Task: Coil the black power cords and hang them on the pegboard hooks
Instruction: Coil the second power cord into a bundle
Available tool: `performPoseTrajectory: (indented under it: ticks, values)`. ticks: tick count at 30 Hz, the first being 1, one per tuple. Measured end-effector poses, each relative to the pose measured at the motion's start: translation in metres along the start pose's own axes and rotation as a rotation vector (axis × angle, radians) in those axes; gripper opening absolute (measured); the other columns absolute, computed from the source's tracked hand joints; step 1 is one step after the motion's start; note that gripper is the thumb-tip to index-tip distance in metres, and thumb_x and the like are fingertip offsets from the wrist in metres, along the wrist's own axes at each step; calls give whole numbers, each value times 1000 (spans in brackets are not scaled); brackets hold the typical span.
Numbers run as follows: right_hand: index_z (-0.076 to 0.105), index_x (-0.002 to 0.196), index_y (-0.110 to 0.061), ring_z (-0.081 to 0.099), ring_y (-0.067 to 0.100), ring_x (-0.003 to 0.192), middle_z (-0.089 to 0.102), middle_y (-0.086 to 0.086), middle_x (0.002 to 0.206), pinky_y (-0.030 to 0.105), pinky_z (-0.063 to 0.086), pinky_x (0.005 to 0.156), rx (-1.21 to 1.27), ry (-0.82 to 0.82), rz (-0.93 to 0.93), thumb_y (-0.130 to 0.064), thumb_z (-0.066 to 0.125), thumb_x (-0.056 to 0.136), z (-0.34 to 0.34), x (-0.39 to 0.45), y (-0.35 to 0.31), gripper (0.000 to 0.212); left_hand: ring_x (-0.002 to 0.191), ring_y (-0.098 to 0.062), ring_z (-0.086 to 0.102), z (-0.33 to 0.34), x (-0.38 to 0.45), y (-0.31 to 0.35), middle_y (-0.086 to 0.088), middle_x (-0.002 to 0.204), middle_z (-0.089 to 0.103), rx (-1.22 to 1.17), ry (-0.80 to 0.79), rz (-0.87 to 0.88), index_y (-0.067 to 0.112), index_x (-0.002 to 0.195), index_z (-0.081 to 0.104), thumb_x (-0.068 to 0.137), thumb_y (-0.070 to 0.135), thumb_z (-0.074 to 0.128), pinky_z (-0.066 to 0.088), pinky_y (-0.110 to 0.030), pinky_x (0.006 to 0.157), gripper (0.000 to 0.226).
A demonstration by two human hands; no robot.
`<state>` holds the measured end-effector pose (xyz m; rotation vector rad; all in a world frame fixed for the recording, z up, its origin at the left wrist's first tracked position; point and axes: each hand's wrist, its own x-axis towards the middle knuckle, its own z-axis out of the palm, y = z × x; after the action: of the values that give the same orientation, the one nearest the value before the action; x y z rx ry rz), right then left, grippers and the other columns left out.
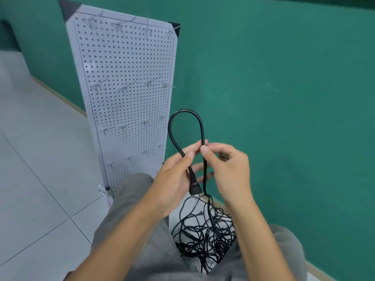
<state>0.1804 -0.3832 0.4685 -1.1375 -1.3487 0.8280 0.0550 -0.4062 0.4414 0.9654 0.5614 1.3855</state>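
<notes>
Nearest the camera: two bare forearms reaching forward over grey trousers, the knees apart.

Between the knees, on the floor: tangle of black power cords, loose and uncoiled, many thin strands crossing one another over a pale floor patch.

Left hand: fingers curled round one black cord just above its moulded plug; thumb pressed along the cord, plug lying against the palm and pointing down toward the tangle.

Right hand: thumb and forefinger pinch the same cord's other run, touching the left hand's fingertips; remaining fingers loosely curled behind. Below this pinch the cord drops straight into the tangle.

Above both hands: the held cord forms a single upright loop, narrow and rounded at the top, standing in front of the pegboard's lower right edge.

Behind the loop: white pegboard, tall, leaning against the green wall, black caps on its upper corners. Metal hooks in several rows across it; none carries a cord.

Left side: pale tiled floor with dark grout lines, a light skirting strip along the wall base.
</notes>
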Motion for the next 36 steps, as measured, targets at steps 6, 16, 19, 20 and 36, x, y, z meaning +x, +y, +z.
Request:
performPoseTrajectory:
  ticks: [6,16,19,20,36]
  values:
    - [80,84,-21,69,3,91,67,-4,115,26,58,74,-45,-65,-79,-21,79,88,17,-15,-12,4,68,-19,50,-12,-11,19,-7,96,68,78,-56,2,7,139,57,109,27,36,44,-30,67,42]
    - [70,109,-23,70,12,106,77,-2,107,22,50,96,-40,-429,77,-76,30,93,39,-36,31,68,63,-16,48,-34,-4,48,3,62,29,-184,167,166,15,90,40,112,32,29,55,-33,77,30]
    - [72,91,-13,70,16,95,76,4,93,22,50,91,-165,-525,40,-46,40,106,40,-40,39,49,48,-12,44,-48,-3,60,5,57,28,-288,223,207,17,88,41,112,35,29,58,-29,62,33]
    - [70,89,-12,68,14,94,74,3,92,21,49,88,-212,-560,44,-40,44,107,40,-42,42,43,43,-8,37,-55,-3,64,7,57,28,-349,230,206,18,87,41,112,37,30,51,-22,49,33]
    - [79,104,-18,63,0,71,73,-3,73,9,45,73,-93,-323,41,-4,67,94,2,-35,31,21,50,-12,28,-96,-5,68,3,65,33,175,157,-253,18,87,48,111,40,37,43,-25,47,34]
